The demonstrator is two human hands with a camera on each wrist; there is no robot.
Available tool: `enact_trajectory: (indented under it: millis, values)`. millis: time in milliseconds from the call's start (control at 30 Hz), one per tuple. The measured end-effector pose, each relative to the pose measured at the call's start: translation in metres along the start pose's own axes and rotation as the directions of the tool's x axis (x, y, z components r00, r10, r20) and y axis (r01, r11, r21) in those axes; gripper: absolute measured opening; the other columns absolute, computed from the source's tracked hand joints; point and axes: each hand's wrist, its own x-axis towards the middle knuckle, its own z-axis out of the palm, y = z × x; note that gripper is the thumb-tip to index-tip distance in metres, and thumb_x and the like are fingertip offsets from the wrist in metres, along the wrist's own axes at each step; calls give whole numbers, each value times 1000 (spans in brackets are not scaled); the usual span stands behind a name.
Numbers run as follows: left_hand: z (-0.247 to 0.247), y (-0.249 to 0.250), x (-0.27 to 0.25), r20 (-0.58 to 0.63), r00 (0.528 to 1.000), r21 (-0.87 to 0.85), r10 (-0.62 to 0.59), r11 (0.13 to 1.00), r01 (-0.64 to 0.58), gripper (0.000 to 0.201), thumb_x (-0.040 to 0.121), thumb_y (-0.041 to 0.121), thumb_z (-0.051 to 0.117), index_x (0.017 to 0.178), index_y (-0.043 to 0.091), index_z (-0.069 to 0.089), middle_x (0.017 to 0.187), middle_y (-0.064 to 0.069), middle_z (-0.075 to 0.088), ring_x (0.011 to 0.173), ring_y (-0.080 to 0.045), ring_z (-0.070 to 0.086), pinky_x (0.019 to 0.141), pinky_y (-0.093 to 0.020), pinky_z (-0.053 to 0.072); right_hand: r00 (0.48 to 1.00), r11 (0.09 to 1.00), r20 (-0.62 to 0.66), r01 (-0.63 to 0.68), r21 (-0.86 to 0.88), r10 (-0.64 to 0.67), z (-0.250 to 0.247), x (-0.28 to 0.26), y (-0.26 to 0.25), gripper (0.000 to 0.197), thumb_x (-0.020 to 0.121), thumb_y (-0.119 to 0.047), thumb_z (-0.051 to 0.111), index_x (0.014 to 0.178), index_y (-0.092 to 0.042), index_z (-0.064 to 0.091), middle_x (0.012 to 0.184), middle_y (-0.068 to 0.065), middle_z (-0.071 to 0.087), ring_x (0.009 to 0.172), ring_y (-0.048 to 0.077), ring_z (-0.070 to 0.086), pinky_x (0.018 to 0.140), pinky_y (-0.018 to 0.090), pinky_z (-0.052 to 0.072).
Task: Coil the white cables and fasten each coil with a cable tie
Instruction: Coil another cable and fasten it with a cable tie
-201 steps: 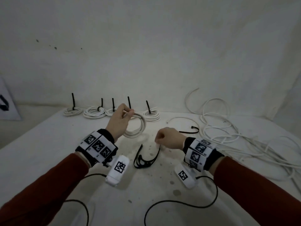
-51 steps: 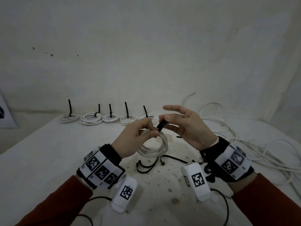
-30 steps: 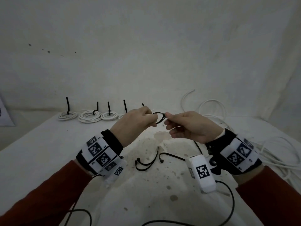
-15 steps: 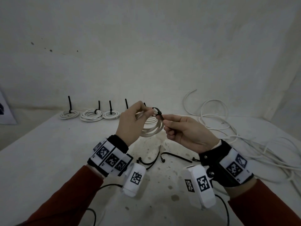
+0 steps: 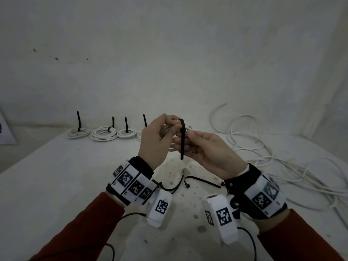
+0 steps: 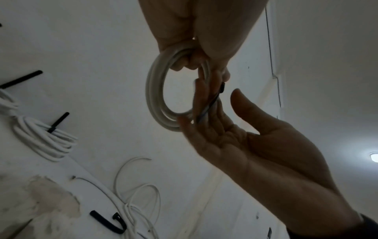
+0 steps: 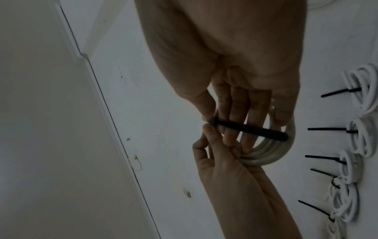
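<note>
My left hand (image 5: 160, 138) holds a small white cable coil (image 6: 155, 97) upright above the table, fingers curled through it. A black cable tie (image 5: 182, 144) is wrapped round the coil's top, its head by my left fingertips. The tail hangs straight down. My right hand (image 5: 195, 149) is palm up beside it, with its straight fingers (image 7: 235, 113) behind the tail of the tie (image 7: 249, 130). The right thumb (image 6: 241, 100) stands a little apart from the tie (image 6: 212, 103). Most of the coil (image 5: 170, 147) is hidden behind my hands in the head view.
Several tied white coils (image 5: 103, 133) with upright black tails line the table's back left. Loose white cables (image 5: 263, 159) sprawl across the right side. Spare black ties (image 5: 203, 180) lie on the stained table (image 5: 56, 185) below my hands.
The right hand took a tie from the table and looped it round the coil. Since half a second ago the tail has swung down and the right fingers have straightened off their pinch.
</note>
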Motion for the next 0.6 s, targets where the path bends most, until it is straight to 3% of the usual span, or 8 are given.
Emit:
enact_trajectory:
  millis: [67,167,267,400,533,600]
  values:
    - [-1,1,-1,10,999,-2,36,999,-36,25,89,-4,56,76,17,52,100,2,64,82,-3,64,72,-14,50,1000,995,-9,-1,101,2,4,1,1,23,100,-12,43,101,1,62,72,5,59,61,14,53,67,25,50]
    - [-3,-1,-2,52,990,49,131,990,-134,24,88,-1,58,83,22,56,102,-1,65,87,-9,67,79,-21,52,998,997,-55,-28,69,32,6,2,5,23,101,-15,42,90,-7,61,59,-3,36,49,7,29,49,18,29]
    - [-7,0,-1,89,968,143,233,959,-244,17,88,6,60,84,23,58,104,-1,65,90,-16,67,79,-28,55,996,992,-61,-58,110,65,8,-1,3,21,101,-17,42,87,-12,57,52,-7,27,46,6,22,45,18,23]
    - [-14,2,6,182,896,255,406,860,-442,4,86,-2,62,82,0,61,104,-4,64,88,-11,64,75,-17,51,994,977,-53,-86,196,98,8,-2,3,14,100,-21,44,89,-16,51,48,-8,22,41,6,20,41,18,21]
    - [-17,-1,11,272,858,288,436,814,-505,10,88,4,62,80,-1,61,106,-3,64,81,-19,66,67,-32,55,985,958,-102,-105,266,137,9,-2,6,10,99,-23,48,105,-16,50,45,-9,18,37,6,17,37,18,17]
    - [-19,-5,12,327,830,312,452,777,-546,6,87,0,63,81,0,61,106,-4,65,80,-13,64,68,-23,52,980,952,-129,-108,286,149,10,-3,8,10,99,-23,49,102,-16,54,44,-9,16,36,6,16,37,18,14]
